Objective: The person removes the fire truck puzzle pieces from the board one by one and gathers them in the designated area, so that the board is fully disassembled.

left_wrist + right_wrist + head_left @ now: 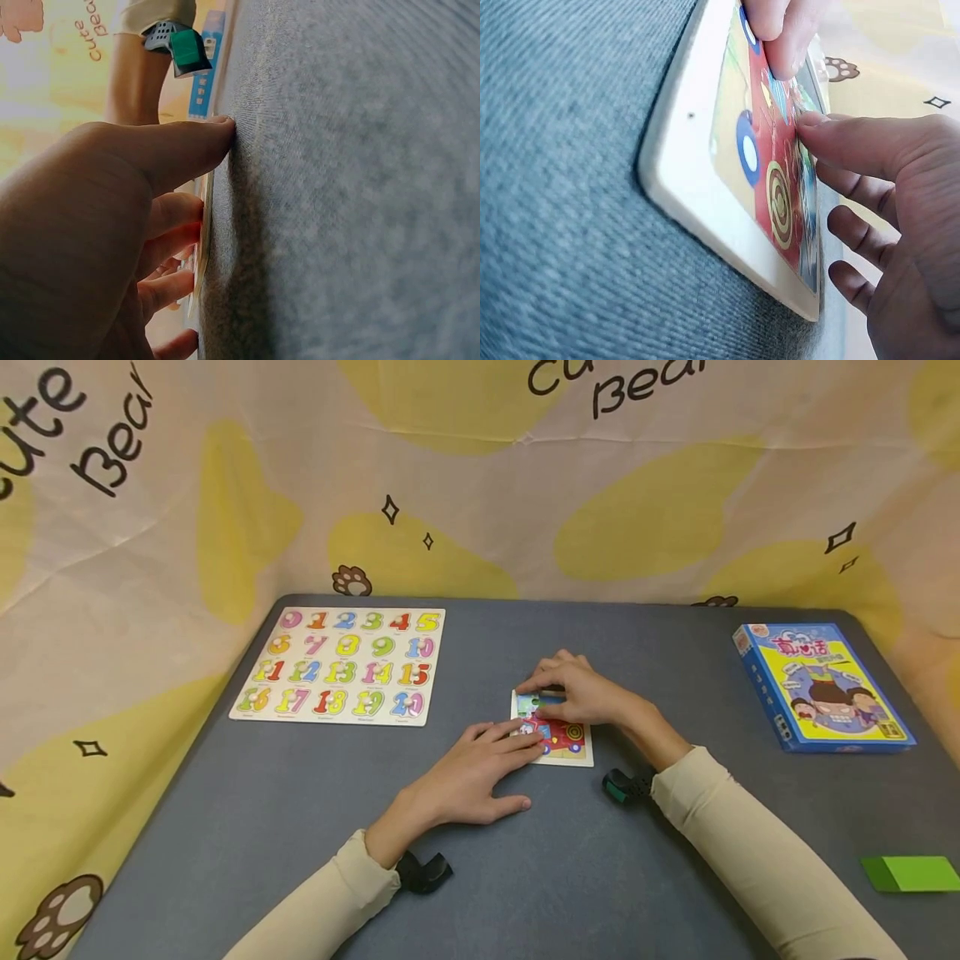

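A small picture puzzle board [585,758] with a white border and a red vehicle lies flat on the grey table. My left hand [480,772] rests over its left side, fingers spread on the picture and thumb out on the table. My right hand [588,692] touches the upper part of the picture. Its thumb [855,142] presses on the surface, and the forefinger reaches the top left corner in the head view. The other fingers of that hand are loosely bent beyond the board in the right wrist view. Both hands cover part of the picture.
A number board [337,685] with pieces from 0 to 20 lies at the back left. A blue and yellow box [832,689] lies at the right. Nearer the right edge is a green block [911,874]. A patterned cloth [480,468] hangs behind the table.
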Available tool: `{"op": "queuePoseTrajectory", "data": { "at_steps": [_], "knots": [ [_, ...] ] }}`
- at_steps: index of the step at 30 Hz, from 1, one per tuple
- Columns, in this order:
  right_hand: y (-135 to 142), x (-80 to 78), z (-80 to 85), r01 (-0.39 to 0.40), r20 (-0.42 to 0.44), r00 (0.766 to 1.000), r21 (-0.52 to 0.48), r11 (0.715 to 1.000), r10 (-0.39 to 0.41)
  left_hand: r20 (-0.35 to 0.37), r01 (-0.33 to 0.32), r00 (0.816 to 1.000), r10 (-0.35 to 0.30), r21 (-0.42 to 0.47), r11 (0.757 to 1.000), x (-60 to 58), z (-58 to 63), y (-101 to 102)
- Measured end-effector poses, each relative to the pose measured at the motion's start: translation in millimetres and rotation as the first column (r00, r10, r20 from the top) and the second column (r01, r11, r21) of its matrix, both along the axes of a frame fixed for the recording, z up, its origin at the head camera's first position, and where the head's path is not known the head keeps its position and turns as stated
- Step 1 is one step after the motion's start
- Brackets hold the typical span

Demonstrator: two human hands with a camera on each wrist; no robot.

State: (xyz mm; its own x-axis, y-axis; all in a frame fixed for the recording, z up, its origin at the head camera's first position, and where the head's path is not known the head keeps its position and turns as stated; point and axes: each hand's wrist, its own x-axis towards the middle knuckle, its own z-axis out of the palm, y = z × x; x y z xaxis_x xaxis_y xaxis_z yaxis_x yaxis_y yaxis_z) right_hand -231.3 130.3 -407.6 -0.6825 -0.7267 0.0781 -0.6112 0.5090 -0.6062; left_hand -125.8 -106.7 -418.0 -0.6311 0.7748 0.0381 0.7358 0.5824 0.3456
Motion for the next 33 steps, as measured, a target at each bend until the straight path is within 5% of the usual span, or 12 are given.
{"op": "queuePoseTrajectory", "data": {
  "at_steps": [8,19,33],
  "knots": [
    [21.4,-16.4,-3.8,0.107,0.034,0.994,-0.047,0.993,-0.106,0.020,-0.010,1.000,0.011,-0.024,1.000,0.1,-0.8,1.4],
    [68.6,-42.7,-14.0,0.308,0.039,0.951,-0.031,0.951,-0.307,0.042,-0.025,0.999,0.026,-0.036,0.999,1.4,0.4,1.5],
    [89.3,-45.9,-20.0,0.452,0.052,0.892,-0.066,0.890,-0.449,0.041,-0.026,0.999,0.026,-0.011,1.000,1.9,0.1,2.6]
  ]
}}
